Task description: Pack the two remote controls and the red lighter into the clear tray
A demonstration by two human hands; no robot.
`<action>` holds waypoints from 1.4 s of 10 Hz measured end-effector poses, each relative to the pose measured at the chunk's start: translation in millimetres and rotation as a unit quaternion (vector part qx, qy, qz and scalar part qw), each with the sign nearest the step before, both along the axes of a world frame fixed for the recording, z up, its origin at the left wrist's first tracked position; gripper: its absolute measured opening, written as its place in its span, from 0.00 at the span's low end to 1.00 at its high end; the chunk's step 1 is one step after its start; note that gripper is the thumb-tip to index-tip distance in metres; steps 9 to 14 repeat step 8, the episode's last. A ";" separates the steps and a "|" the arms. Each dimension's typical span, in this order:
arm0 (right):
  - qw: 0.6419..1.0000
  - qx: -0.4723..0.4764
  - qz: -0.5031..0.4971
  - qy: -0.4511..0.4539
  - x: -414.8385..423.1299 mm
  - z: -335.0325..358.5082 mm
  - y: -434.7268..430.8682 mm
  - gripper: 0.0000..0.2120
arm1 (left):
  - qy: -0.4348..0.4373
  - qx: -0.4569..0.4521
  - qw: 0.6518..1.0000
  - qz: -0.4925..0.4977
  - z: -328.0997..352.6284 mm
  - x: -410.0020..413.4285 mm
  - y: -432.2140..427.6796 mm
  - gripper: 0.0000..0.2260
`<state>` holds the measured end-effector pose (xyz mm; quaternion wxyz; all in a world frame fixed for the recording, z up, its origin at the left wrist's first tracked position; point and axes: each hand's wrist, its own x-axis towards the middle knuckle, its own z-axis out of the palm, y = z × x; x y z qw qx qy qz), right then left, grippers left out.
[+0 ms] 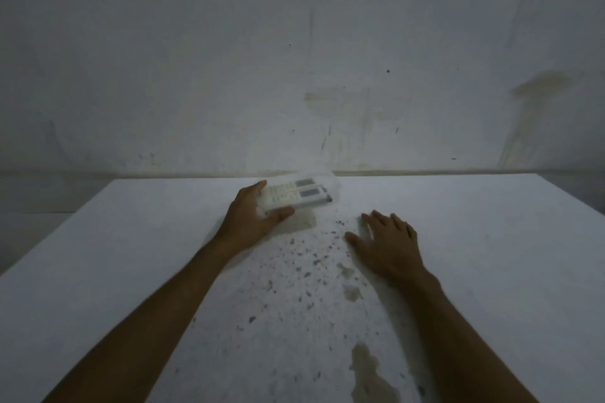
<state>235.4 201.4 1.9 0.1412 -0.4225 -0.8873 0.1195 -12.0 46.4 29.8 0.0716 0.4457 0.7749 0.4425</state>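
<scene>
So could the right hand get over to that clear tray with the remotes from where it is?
Probably yes. The right hand lies flat and empty on the table, and only bare, speckled tabletop shows between it and the clear tray. The left hand grips the tray's other end, leaving the near end free.

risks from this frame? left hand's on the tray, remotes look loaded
1. The left hand grips only one end of the clear tray, which sits near the table's far edge; a push could send it off.
2. The two remote controls lie loose side by side, so tilting the tray may slide them out.
3. No red lighter is visible; the right hand rests flat, apparently empty. It may get missed.
</scene>
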 end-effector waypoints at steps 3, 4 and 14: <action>0.999 -0.007 0.003 -0.034 -3.0 -2.5 -1.2 0.55 | -0.018 -0.052 0.997 -0.052 5.5 -25.4 106.6 0.45; 1.000 -0.003 0.004 -0.029 -4.2 -4.2 1.0 0.55 | -0.035 -0.058 0.996 -0.054 -6.0 -27.8 118.4 0.46; 0.999 -0.022 0.000 -0.035 -5.1 -0.3 -2.9 0.55 | 0.062 -0.122 0.989 0.057 -24.2 -9.8 103.9 0.55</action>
